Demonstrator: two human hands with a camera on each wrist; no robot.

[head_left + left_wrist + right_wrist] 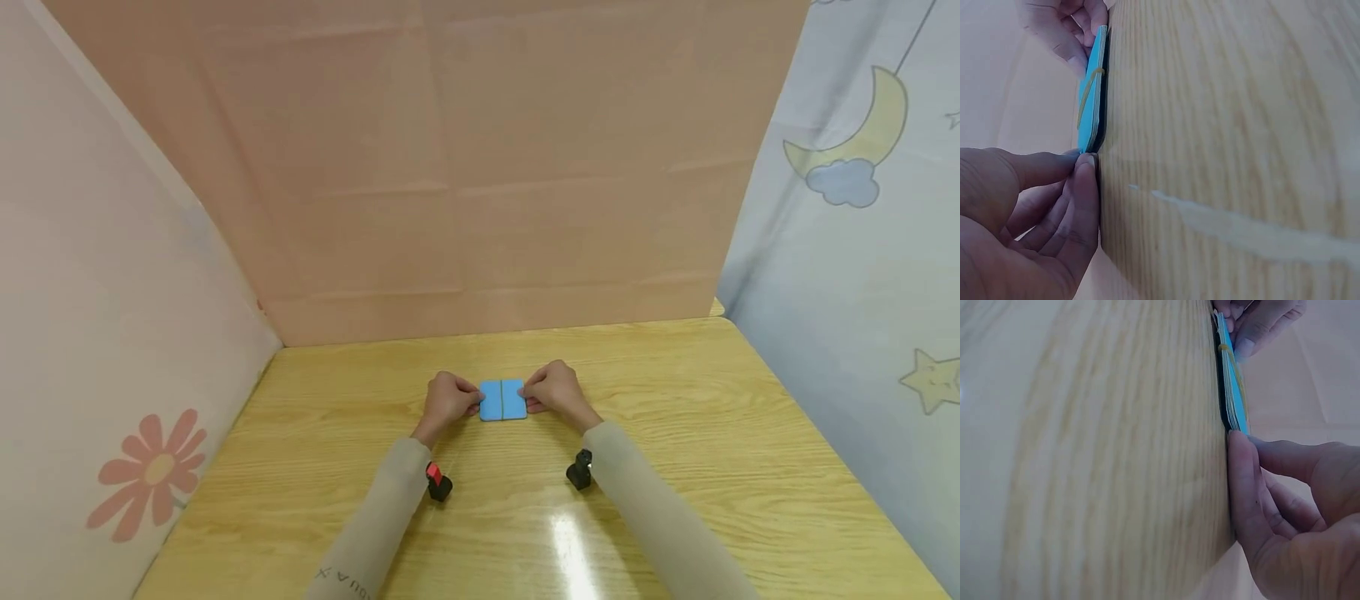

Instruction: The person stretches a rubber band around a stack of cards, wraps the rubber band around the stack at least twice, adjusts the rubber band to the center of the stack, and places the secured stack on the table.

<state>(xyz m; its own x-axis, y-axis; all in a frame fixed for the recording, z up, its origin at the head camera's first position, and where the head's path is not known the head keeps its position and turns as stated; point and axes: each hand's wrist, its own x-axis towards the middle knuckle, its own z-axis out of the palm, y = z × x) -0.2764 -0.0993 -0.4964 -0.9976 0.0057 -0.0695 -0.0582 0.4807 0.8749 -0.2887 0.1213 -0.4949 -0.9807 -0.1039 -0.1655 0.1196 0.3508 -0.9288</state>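
Note:
A thin stack of square blue cards (pixel 491 402) is held just at the wooden table's surface, with a yellowish rubber band (pixel 502 408) round its middle. My left hand (pixel 449 398) pinches the left edge between thumb and fingers. On the opposite edge, my right hand (pixel 556 390) pinches it the same way. In the left wrist view the stack (pixel 1091 106) shows its layered edge, with a dark shadow or gap beside the table. The right wrist view shows several layers in the stack (pixel 1232 394) and the band (pixel 1233 362) crossing them.
The wood-grain table (pixel 337 475) spreads around both hands. A brown paper sheet (pixel 487 183) hangs at the back. A flowered panel (pixel 97 292) stands on the left, a moon-and-star panel (pixel 855 292) on the right. Black wrist devices (pixel 580 470) sit at both sleeves.

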